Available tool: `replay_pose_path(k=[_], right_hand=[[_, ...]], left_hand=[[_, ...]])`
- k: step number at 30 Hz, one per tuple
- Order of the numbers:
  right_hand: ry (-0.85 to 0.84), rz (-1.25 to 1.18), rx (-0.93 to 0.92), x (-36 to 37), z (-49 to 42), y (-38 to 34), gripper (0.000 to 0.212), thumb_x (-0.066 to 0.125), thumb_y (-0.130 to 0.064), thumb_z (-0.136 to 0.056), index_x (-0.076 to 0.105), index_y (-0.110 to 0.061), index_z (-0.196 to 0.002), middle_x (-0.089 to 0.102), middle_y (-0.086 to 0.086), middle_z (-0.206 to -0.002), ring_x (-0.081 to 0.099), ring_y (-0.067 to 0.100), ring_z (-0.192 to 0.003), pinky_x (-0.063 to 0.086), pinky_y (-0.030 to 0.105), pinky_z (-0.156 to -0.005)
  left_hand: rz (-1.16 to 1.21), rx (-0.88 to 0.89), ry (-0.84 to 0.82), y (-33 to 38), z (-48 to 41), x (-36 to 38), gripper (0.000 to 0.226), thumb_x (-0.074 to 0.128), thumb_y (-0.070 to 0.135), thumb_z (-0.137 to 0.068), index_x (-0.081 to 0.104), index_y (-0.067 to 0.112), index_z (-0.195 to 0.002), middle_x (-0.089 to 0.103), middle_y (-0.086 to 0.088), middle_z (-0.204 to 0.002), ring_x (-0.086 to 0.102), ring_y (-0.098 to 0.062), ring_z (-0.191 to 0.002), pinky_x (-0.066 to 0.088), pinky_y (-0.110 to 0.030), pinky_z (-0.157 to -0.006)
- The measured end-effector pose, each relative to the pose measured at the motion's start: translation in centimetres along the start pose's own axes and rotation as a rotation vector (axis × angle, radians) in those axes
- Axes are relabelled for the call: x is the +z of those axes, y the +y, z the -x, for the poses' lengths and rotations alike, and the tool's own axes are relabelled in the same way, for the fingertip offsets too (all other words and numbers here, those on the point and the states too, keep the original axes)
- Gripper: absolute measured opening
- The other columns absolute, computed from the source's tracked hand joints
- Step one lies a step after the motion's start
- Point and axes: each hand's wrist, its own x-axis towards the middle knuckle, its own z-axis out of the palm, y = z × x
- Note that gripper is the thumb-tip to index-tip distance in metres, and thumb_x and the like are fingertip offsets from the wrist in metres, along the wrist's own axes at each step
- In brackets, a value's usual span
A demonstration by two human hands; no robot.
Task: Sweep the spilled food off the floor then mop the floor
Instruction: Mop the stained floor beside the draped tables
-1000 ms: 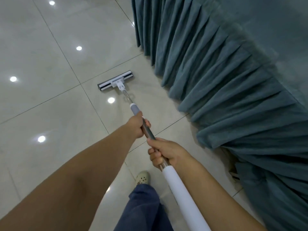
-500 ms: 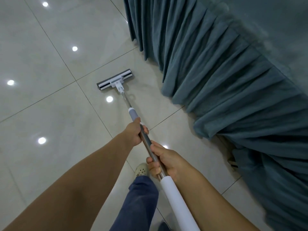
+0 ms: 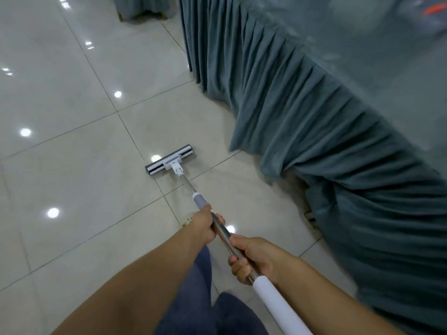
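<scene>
A flat mop with a grey and white head (image 3: 170,160) rests on the glossy beige tile floor (image 3: 72,180). Its metal handle (image 3: 223,232) runs back toward me and ends in a white sleeve at the bottom. My left hand (image 3: 204,226) grips the handle just below the grey collar. My right hand (image 3: 251,258) grips the metal part lower down, just above the white sleeve. I see no spilled food on the tiles.
A table draped in a pleated blue-grey cloth (image 3: 314,131) fills the right side and reaches the floor. A second draped piece (image 3: 142,7) stands at the top. My blue trouser legs (image 3: 205,298) and a light shoe (image 3: 187,220) are below the hands.
The view has tilted up and the mop head now lies lower in the frame, closer to me and near a tile joint. Both hands keep their grip on the handle.
</scene>
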Motion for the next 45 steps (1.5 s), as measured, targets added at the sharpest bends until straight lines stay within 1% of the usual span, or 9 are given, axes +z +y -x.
replay_pose_path(k=[3, 7, 12, 20, 24, 30, 35, 40, 45], right_hand=[[0.022, 0.041, 0.020, -1.9, 2.6, 5.9, 0.029, 0.045, -0.033, -0.100, 0.050, -0.010, -0.082, 0.046, 0.003, -0.049, 0.037, 0.008, -0.029, 0.032, 0.013, -0.031], [0.039, 0.079, 0.052, -3.4, 6.0, 12.3, 0.027, 0.045, -0.029, -0.100, 0.048, -0.009, -0.082, 0.045, 0.005, -0.048, 0.035, 0.008, -0.028, 0.032, 0.012, -0.029], [0.008, 0.099, 0.050, -3.5, 9.4, 17.1, 0.028, 0.050, -0.028, -0.097, 0.046, -0.009, -0.076, 0.043, 0.003, -0.048, 0.036, 0.008, -0.027, 0.035, 0.013, -0.028], [-0.018, 0.072, -0.021, -0.3, 11.5, 21.7, 0.009, 0.051, -0.015, -0.095, 0.046, -0.009, -0.093, 0.045, 0.005, -0.046, 0.044, 0.008, -0.029, 0.040, 0.013, -0.032], [-0.008, 0.009, -0.034, 2.6, 10.7, 25.1, 0.009, 0.051, -0.016, -0.096, 0.047, -0.009, -0.097, 0.044, 0.004, -0.047, 0.044, 0.009, -0.030, 0.041, 0.013, -0.032], [0.020, -0.112, 0.006, 8.2, 9.4, 30.5, 0.022, 0.053, -0.021, -0.096, 0.051, -0.005, -0.081, 0.043, 0.004, -0.054, 0.042, 0.009, -0.030, 0.040, 0.014, -0.031], [0.050, -0.168, 0.015, 12.4, 9.7, 35.5, 0.019, 0.052, -0.021, -0.096, 0.052, -0.006, -0.085, 0.045, 0.003, -0.051, 0.043, 0.010, -0.030, 0.040, 0.013, -0.035], [0.034, -0.193, 0.024, 13.6, 11.4, 39.4, 0.026, 0.052, -0.020, -0.096, 0.051, -0.006, -0.074, 0.043, 0.003, -0.047, 0.042, 0.009, -0.028, 0.039, 0.013, -0.033], [0.017, -0.177, -0.008, 13.5, 13.6, 41.9, 0.024, 0.052, -0.016, -0.096, 0.053, -0.005, -0.074, 0.045, 0.003, -0.049, 0.044, 0.008, -0.030, 0.040, 0.014, -0.032]], left_hand=[[0.031, -0.002, -0.013, -6.0, 3.3, -2.0, 0.033, 0.047, 0.034, -0.098, 0.038, 0.010, -0.075, 0.036, -0.004, -0.058, 0.036, -0.015, -0.045, 0.040, -0.016, -0.031], [0.074, -0.050, -0.050, -12.1, 7.7, -4.5, 0.037, 0.046, 0.040, -0.096, 0.038, 0.009, -0.077, 0.035, -0.004, -0.059, 0.036, -0.013, -0.047, 0.040, -0.016, -0.031], [0.081, -0.071, -0.050, -16.1, 12.4, -6.6, 0.029, 0.044, 0.027, -0.100, 0.036, 0.009, -0.078, 0.037, -0.006, -0.064, 0.036, -0.015, -0.047, 0.042, -0.016, -0.032], [0.082, -0.074, -0.076, -17.2, 16.2, -10.6, 0.026, 0.045, 0.029, -0.098, 0.040, 0.007, -0.087, 0.041, -0.009, -0.069, 0.040, -0.014, -0.051, 0.045, -0.017, -0.033], [0.036, -0.088, -0.106, -17.3, 16.8, -14.5, 0.025, 0.046, 0.028, -0.098, 0.041, 0.007, -0.085, 0.043, -0.009, -0.069, 0.042, -0.014, -0.050, 0.046, -0.019, -0.035], [0.000, -0.081, -0.146, -17.5, 18.2, -21.4, 0.020, 0.045, 0.023, -0.099, 0.042, 0.006, -0.089, 0.043, -0.009, -0.073, 0.044, -0.015, -0.054, 0.048, -0.020, -0.036], [-0.001, -0.113, -0.157, -18.4, 21.3, -26.8, 0.021, 0.046, 0.022, -0.099, 0.043, 0.006, -0.086, 0.045, -0.009, -0.070, 0.045, -0.015, -0.055, 0.049, -0.021, -0.036], [-0.018, -0.159, -0.165, -20.2, 24.2, -30.0, 0.021, 0.048, 0.021, -0.098, 0.044, 0.006, -0.084, 0.047, -0.009, -0.070, 0.047, -0.015, -0.056, 0.050, -0.021, -0.037], [-0.046, -0.179, -0.194, -22.2, 26.2, -31.5, 0.021, 0.043, 0.019, -0.100, 0.042, 0.004, -0.086, 0.048, -0.013, -0.072, 0.048, -0.018, -0.058, 0.050, -0.022, -0.035]])
